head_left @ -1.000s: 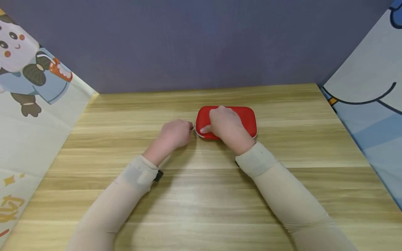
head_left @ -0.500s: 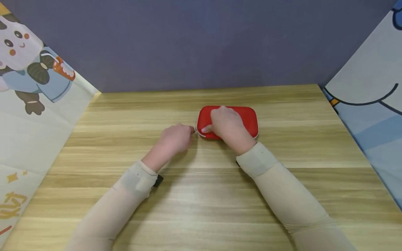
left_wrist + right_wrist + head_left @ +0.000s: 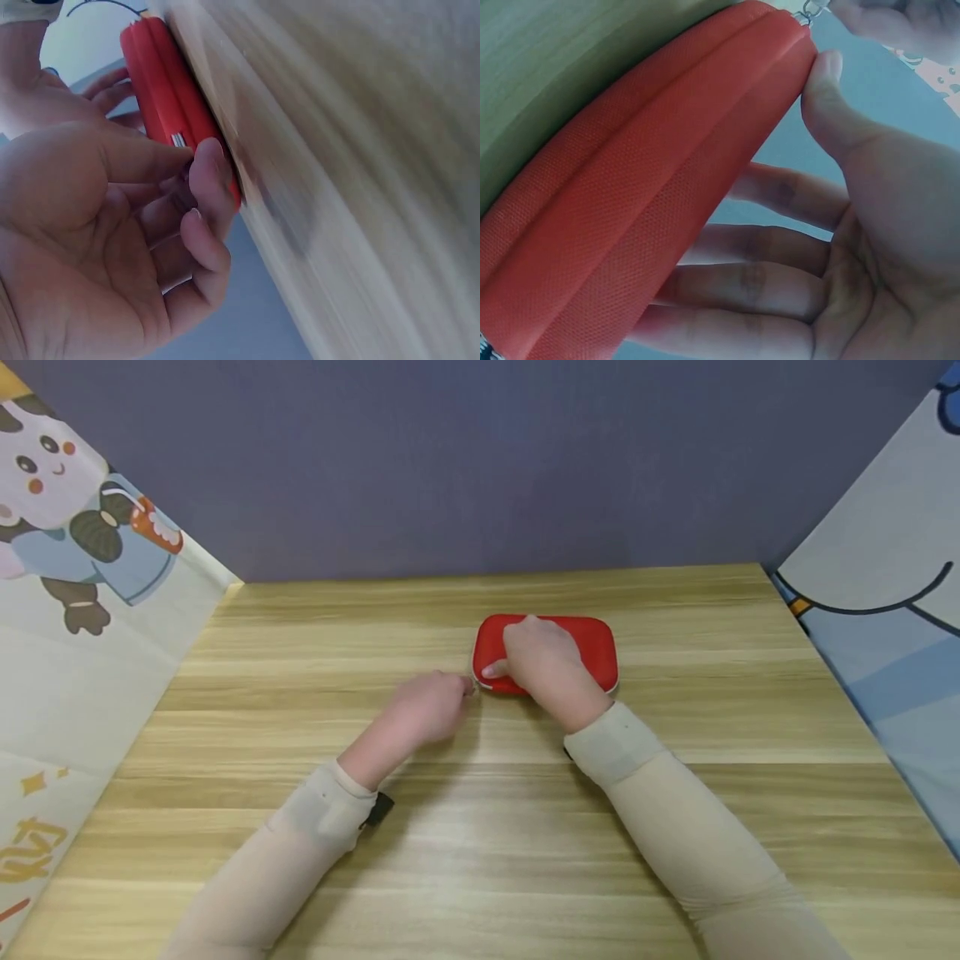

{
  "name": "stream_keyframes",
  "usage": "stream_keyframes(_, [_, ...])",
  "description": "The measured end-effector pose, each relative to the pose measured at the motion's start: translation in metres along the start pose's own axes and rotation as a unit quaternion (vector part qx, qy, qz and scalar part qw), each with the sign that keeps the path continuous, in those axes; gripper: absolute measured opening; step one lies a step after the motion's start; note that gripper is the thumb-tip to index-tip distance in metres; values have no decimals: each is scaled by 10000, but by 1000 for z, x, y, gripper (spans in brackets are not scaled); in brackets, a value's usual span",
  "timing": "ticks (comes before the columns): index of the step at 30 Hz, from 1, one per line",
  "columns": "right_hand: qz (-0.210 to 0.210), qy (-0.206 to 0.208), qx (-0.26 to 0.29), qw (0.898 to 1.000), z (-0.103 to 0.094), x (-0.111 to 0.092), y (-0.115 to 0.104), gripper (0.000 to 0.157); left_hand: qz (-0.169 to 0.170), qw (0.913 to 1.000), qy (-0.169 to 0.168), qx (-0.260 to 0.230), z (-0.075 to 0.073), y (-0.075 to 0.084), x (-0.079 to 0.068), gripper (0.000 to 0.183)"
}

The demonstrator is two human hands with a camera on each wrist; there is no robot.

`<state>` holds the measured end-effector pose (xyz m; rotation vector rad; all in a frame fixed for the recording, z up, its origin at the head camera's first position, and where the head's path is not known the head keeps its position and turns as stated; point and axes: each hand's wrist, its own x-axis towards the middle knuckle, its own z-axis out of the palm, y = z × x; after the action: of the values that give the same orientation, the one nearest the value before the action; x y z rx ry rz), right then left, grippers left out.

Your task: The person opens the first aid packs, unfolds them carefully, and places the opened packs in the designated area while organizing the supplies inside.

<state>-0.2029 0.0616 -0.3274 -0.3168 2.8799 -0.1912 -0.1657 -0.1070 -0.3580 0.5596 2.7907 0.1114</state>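
Note:
A red zippered case (image 3: pixel 596 647) lies flat on the wooden table, its pale zipper line showing along the near left edge. My right hand (image 3: pixel 543 664) presses down on the lid, thumb near the left corner. In the right wrist view its fingers lie fairly straight against the case (image 3: pixel 652 165). At the case's near left corner, my left hand (image 3: pixel 431 706) pinches the zipper pull between thumb and index finger. The pull's metal ring (image 3: pixel 808 13) shows in the right wrist view. Fingers hide most of the pull in the left wrist view, where a metal slider (image 3: pixel 178 140) shows.
The wooden table (image 3: pixel 480 835) runs back to a grey-purple wall (image 3: pixel 480 468). Panels with cartoon prints stand at the left (image 3: pixel 52 693) and the right (image 3: pixel 885 668). A small black device (image 3: pixel 378 810) sits at my left wrist.
My left hand has moved toward me and slightly right, taking the zipper pull round the case's left end to its near corner. The right hand stays on the lid; the case hardly shifts.

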Motion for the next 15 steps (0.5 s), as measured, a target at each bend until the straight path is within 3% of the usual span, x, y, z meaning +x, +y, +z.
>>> stream_keyframes(7, [-23, 290, -52, 9996, 4, -2, -2, 44, 257, 9996, 57, -51, 2, 14, -3, 13])
stream_keyframes(15, [79, 283, -115, 9995, 5, -3, -4, 47, 96, 9998, -115, -97, 5, 17, 0, 12])
